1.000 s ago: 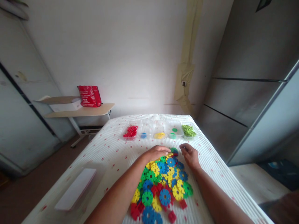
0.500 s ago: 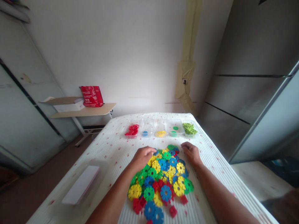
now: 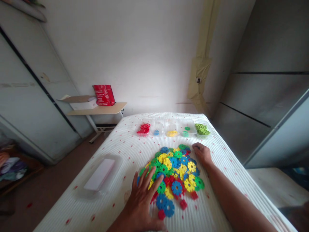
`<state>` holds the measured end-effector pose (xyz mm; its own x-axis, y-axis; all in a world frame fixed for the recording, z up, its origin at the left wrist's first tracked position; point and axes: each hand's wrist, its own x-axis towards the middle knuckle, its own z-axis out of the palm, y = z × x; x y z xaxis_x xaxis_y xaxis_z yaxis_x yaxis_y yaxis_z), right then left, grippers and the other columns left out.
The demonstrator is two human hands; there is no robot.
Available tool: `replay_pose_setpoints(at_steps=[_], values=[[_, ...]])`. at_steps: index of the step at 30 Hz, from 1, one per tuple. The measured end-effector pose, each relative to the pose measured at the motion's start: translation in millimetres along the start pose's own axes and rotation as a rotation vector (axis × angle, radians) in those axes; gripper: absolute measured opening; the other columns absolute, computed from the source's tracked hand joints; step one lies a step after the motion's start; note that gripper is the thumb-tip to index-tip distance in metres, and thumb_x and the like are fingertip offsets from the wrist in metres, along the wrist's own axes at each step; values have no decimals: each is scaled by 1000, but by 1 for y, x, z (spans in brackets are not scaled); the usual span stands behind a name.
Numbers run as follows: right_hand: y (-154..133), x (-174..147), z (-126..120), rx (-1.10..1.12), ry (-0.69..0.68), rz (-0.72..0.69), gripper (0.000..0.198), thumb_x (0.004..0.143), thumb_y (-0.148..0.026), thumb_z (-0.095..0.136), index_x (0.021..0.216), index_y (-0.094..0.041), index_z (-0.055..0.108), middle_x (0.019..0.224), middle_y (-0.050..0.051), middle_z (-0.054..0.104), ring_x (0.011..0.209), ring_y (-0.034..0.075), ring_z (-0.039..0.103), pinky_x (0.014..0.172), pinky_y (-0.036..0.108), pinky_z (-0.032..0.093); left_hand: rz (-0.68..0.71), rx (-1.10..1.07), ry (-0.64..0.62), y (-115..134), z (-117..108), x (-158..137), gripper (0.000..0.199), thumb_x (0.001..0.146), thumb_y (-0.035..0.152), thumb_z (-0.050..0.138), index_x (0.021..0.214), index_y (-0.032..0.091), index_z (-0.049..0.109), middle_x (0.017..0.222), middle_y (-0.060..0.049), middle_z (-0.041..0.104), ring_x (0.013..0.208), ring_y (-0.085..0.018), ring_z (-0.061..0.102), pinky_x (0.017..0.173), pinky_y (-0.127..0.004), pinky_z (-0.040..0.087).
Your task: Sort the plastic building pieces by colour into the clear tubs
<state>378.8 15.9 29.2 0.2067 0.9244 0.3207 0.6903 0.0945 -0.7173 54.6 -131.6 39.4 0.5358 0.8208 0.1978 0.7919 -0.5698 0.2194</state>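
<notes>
Now | left hand (image 3: pixel 142 197) pulled back, splayed at disc pile (image 3: pixel 173 161) | right hand (image 3: pixel 203 154) curled, hold unclear

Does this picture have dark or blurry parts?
Head view: the wall is brightest around its middle, the grey panels at right dim; head view: the notched discs show clear outlines, while lettering on the red bag is too soft to read.

Text survey, my view: nothing I can read. The one print I can pick out is white lettering on the front of the red bag (image 3: pixel 104 95), which stands on the side table (image 3: pixel 111 109). It runs in several lines, with bolder marks lower down toward the left. Characters too small and blurred for me to transcribe.
</notes>
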Motion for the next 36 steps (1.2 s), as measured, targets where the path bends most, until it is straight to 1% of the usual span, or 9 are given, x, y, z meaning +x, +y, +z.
replay_pose_setpoints(at_steps=[4,9,14,17,24,26,29,32,36], values=[[3,0,2,-17,6,-20,26,71,-29,43,77,-21,67,77,2,69,74,19,61,69,28,44,-35,38,7,11,18,-6,118,40,77,61,141,33,18,148,-11,19,132,-45,15,101,-67,6],[1,0,1,-48,0,-27,28,70,-28,42,78,-20,67,79,3,69,75,19,61,69,27,44,-175,111,169,11,27,17,95,60,63,60,140,31,21,148,-13,21,130,-41,24,99,-65,14],[-4,-1,-1,-38,1,-7,28,68,-28,42,76,-20,68,78,4,69,75,19,61,70,28,44,-237,129,243,10,25,38,82,66,51,61,138,28,28,143,-12,31,128,-35,30,100,-60,18],[-2,0,0,-1,8,18,28,67,-29,43,75,-20,68,75,3,69,74,19,60,69,28,44,-200,130,274,11,21,38,83,66,53,60,138,28,28,143,-12,33,126,-35,32,102,-60,14],[0,4,-1,154,-6,164,26,63,-31,47,75,-18,67,57,0,62,56,16,55,56,26,41,53,119,294,18,14,23,84,66,66,52,138,29,30,141,-10,36,127,-35,32,106,-59,2],[-4,3,-8,233,-68,225,27,63,-34,51,78,-17,66,52,-2,58,50,14,51,51,25,39,36,109,316,15,16,25,79,69,62,51,138,28,31,140,-10,38,126,-34,35,106,-57,4],[-11,-4,-27,386,-263,253,34,65,-40,56,85,-15,65,51,-3,55,48,12,48,49,24,37,-138,69,415,1,20,29,59,81,45,46,135,25,34,136,-10,44,124,-28,39,107,-53,14],[-15,-22,-52,453,-537,178,41,64,-45,61,92,-15,64,60,-1,59,54,12,50,53,25,40,-303,-11,513,-17,20,34,45,87,33,39,131,24,39,130,-9,49,121,-24,43,104,-49,25],[-17,-56,-76,381,-811,38,47,63,-45,68,100,-17,62,75,2,61,61,12,50,56,24,41,-349,-147,574,-34,13,44,40,87,34,37,125,22,45,125,-9,54,117,-21,48,99,-42,36]])
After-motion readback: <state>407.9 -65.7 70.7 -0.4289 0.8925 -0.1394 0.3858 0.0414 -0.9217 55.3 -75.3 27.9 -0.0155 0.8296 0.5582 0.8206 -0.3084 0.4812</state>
